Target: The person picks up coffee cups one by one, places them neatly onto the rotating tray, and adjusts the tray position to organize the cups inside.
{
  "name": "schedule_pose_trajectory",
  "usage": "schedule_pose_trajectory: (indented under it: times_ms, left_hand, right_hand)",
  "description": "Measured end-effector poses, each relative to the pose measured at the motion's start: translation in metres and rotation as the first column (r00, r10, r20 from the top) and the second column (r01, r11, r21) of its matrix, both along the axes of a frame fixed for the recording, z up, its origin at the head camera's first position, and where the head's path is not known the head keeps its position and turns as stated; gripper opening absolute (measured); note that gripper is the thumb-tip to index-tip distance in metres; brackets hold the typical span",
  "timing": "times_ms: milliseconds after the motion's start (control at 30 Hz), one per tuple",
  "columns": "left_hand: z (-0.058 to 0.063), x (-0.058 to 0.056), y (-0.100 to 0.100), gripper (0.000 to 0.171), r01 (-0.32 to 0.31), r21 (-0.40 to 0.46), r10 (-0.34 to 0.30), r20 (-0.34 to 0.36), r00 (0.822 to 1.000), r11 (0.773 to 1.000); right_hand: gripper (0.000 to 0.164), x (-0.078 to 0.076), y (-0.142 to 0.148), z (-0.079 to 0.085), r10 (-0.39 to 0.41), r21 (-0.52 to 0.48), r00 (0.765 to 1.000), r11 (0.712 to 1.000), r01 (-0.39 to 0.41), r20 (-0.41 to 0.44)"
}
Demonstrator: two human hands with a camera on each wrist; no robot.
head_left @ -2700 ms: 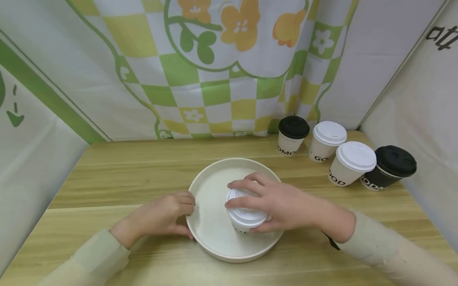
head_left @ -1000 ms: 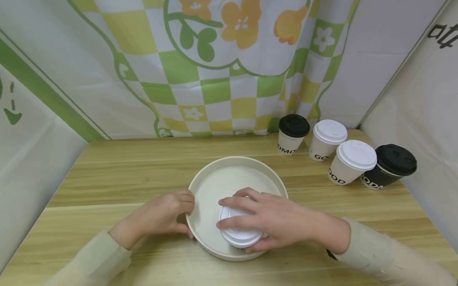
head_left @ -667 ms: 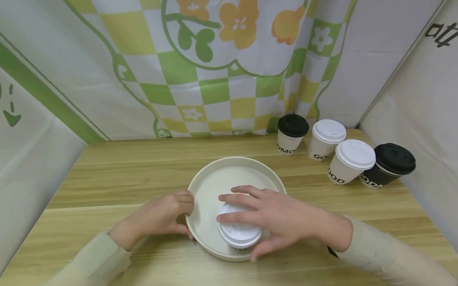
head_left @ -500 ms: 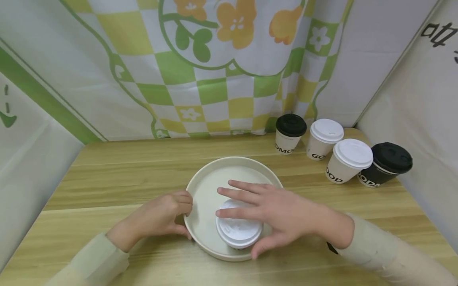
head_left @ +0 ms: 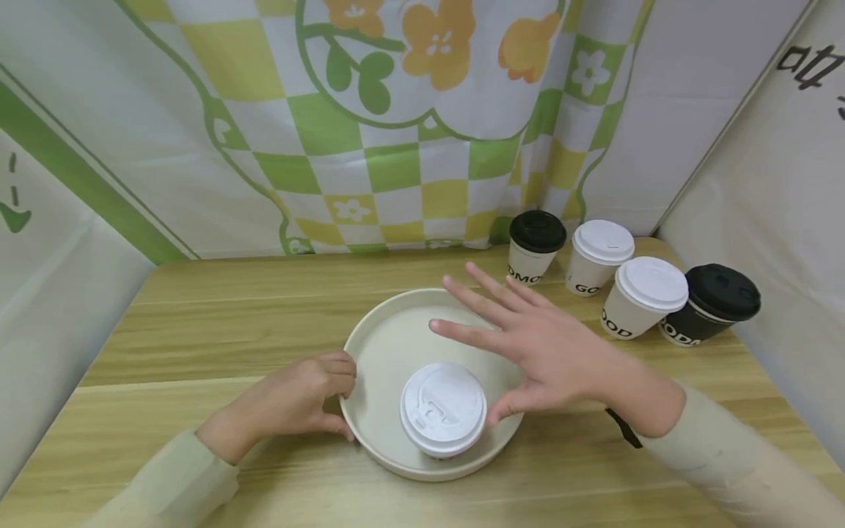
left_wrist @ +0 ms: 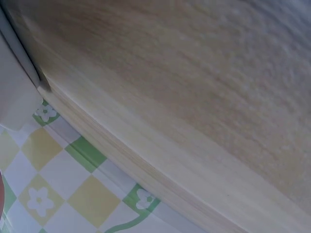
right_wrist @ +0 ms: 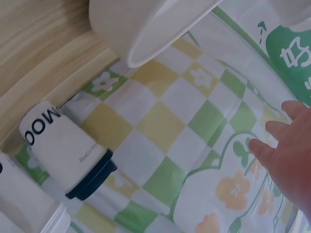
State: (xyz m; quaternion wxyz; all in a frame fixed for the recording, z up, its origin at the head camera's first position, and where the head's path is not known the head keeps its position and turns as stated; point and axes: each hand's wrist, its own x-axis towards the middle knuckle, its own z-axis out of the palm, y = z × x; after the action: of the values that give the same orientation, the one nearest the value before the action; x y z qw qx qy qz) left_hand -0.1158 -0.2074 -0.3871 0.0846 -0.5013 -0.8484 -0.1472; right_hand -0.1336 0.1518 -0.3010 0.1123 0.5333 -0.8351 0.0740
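Note:
A round cream tray (head_left: 386, 345) lies on the wooden table, its raised wall also showing at the top of the right wrist view. My left hand (head_left: 290, 400) grips the tray's left rim, fingers curled over it and the thumb low on the outer side. Inside the tray, towards its near edge, a paper cup with a white lid (head_left: 443, 408) stands upright. My right hand (head_left: 551, 348) is spread wide above the tray's right side, holding nothing. Its thumb tip overlaps the cup lid's right edge in the head view.
At the back right stand a white cup with a black lid (head_left: 536, 246), two white-lidded cups (head_left: 599, 257) (head_left: 643, 297) and a black cup with a black lid (head_left: 713, 304). Behind the wooden table (head_left: 231, 315) hangs a checkered curtain (head_left: 396, 169); pale walls flank both sides.
The right hand moved the white-lidded cup towards the tray's near side, let go of it, spread its fingers and drew back up and right. The left hand stayed on the rim.

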Motion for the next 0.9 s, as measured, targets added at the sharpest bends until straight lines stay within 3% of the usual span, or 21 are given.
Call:
schedule_pose_trajectory:
  times_ms: [300,567,900]
  left_hand:
    - [-0.004,0.002,-0.007,0.048,0.031,0.053,-0.029,-0.040,0.999,0.998]
    - [-0.005,-0.001,0.001,0.047,0.024,0.044,-0.023,-0.037,0.999,0.999]
    - [-0.003,0.001,0.000,0.045,0.010,0.031,-0.010,-0.025,1.000,0.999]
  right_hand:
    - [0.104,-0.018,0.015,0.002,-0.166,0.033,0.985,0.985,0.167,-0.038]
    - [0.109,-0.028,0.045,0.005,-0.377,0.082,0.918,0.918,0.388,-0.125]
    - [0.108,-0.034,0.070,0.010,-0.510,0.118,0.857,0.849,0.515,-0.066]
